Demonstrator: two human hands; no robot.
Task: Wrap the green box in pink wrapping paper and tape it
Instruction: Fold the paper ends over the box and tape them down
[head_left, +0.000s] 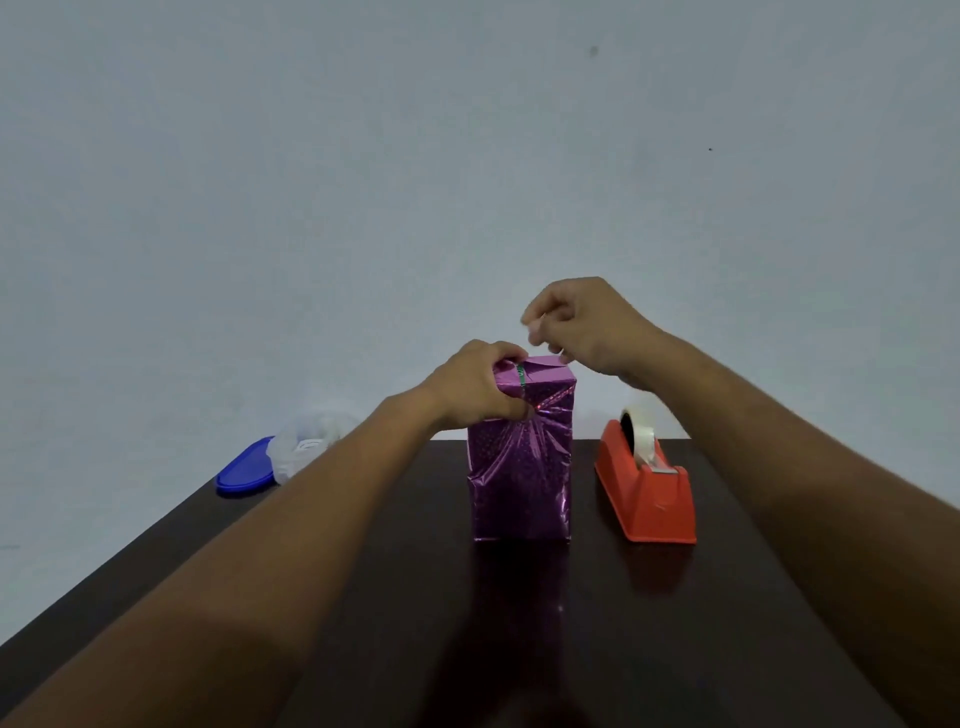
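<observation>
The box (521, 457), wrapped in pink paper (524, 483) with a green strip bared at its top, is stood upright mid-tabletop (519, 623), just left of the red tape dispenser (647, 488). Its upper left corner is gripped by the left hand (475, 384). The right hand (582, 325) is held above the top edge, fingers (535, 332) pinched; what they hold cannot be told.

Wrapping paper (521, 467): shiny magenta-pink, fine dotted holographic pattern, lighter glare streaks near the top creases. Thin green strip of the box (521, 376) showing at the top fold. Tape dispenser (647, 488): orange-red, roll of tape (644, 434) clear to whitish. Lid (245, 466): solid blue. Plastic bag (306, 441) beside it: translucent white, possibly a printed label inside, too blurred to tell. Table (675, 623): very dark brown, glossy. Wall (467, 156): plain pale grey-blue.
</observation>
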